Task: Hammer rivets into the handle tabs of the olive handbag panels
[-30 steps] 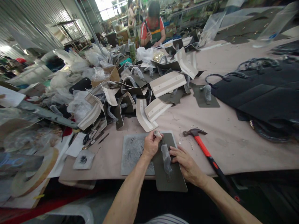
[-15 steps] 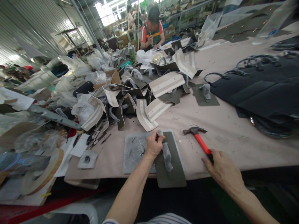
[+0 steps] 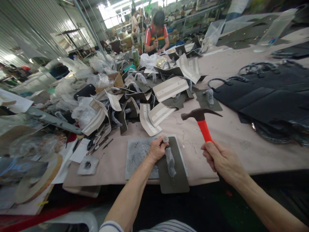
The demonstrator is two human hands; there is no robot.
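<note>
My right hand [image 3: 223,158] grips a claw hammer [image 3: 204,129] by its red handle, with the dark head raised above the table. My left hand [image 3: 158,148] is closed around a short metal punch [image 3: 165,139], its round top facing up. The punch stands at the upper end of a dark olive panel [image 3: 180,167], which carries a handle wrapped in clear plastic [image 3: 171,162]. Beneath that panel lies a scuffed grey pad [image 3: 137,158]. The panel's lower end sticks out past the table edge. The punch's tip is hidden by my fingers.
A pile of pale-backed panels [image 3: 170,88] fills the middle of the table [image 3: 229,141]. Black bag pieces [image 3: 267,93] lie at the right. Small tools [image 3: 100,141] and a plastic packet [image 3: 88,165] sit at the left. A person [image 3: 156,35] works across the table.
My right hand has closed around the hammer and lifted it off the table. My left hand still holds the punch at the panel's upper end.
</note>
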